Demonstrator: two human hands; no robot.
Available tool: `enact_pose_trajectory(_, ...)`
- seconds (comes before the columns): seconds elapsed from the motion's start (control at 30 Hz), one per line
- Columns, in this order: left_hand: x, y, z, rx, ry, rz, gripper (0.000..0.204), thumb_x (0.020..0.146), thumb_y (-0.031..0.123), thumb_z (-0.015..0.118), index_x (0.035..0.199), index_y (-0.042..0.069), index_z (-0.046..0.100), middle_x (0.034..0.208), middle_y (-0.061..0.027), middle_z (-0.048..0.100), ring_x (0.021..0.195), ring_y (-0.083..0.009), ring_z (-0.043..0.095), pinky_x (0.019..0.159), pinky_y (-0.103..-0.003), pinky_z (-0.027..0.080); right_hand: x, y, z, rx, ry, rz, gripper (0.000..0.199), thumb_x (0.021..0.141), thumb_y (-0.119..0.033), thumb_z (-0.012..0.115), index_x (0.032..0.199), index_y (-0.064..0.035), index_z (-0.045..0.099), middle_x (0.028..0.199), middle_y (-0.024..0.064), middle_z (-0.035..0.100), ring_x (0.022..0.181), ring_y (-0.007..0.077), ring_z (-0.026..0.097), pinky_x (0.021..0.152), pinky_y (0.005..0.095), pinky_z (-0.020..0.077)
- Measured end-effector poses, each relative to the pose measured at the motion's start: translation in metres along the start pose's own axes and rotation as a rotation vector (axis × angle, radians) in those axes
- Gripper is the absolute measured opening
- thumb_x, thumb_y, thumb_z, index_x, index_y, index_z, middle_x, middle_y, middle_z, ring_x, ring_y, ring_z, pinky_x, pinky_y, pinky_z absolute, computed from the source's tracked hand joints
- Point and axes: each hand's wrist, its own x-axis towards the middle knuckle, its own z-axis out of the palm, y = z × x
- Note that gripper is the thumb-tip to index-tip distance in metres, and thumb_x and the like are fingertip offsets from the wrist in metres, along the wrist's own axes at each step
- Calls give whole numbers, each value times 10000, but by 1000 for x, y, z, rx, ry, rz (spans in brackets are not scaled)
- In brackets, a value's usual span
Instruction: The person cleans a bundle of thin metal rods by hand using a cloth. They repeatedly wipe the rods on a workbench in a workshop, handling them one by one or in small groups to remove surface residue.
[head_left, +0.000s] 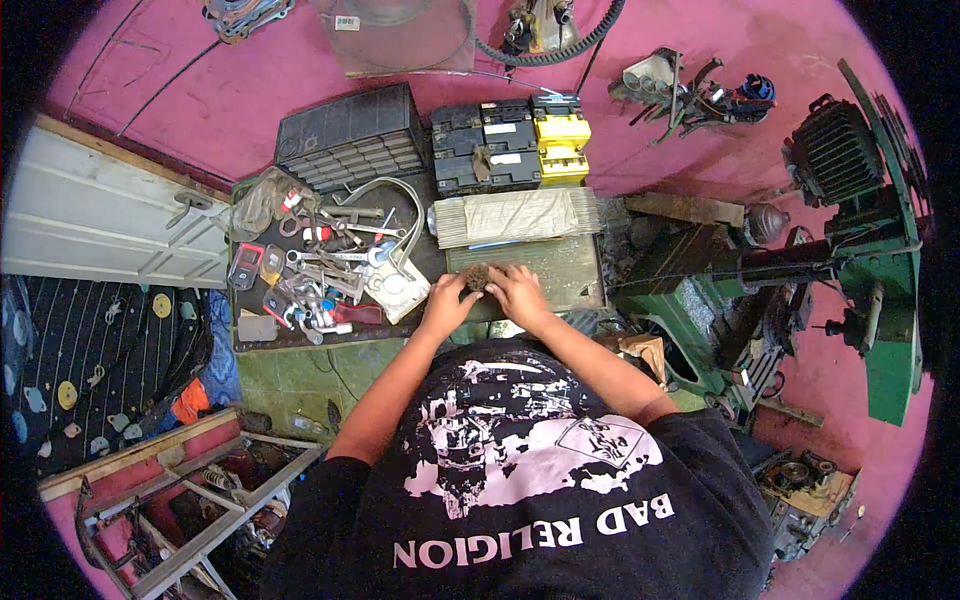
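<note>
Both hands meet at the near edge of the workbench. Between them is a small brown, rough-looking lump; its exact kind is too small to make out. My left hand grips it from the left with bent fingers. From the other side, my right hand closes on it, thumb toward the left thumb. Just left of my left hand lies a pale, stained flat piece. Beyond my hands, a bundle of thin grey rods wrapped in paper lies across the bench.
Spanners and other hand tools are heaped on the bench's left. Behind stand a black drawer cabinet and several black and yellow batteries. A green machine rises at the right. A metal frame sits lower left.
</note>
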Motion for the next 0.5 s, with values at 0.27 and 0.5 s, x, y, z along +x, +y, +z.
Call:
enact_pose_trajectory(0.27,0,27,-12,143,41,94,374,821,157,721,1164,23,659,1046,-169,676,1039,-346,601,905,-458,449,-1,-16,-4,-55,-151,-3,589,975,-276,542,1430,50,358,1301,242,562,1235,393,461,1000,507,353)
enact_pose_trajectory(0.5,-7,4,6,121,-23,-18,499,799,136,721,1271,20,608,1138,-180,656,1097,-364,591,944,-462,440,0,-13,13,-33,-223,86,693,934,-342,610,1413,75,334,1259,274,558,1217,410,470,990,513,353)
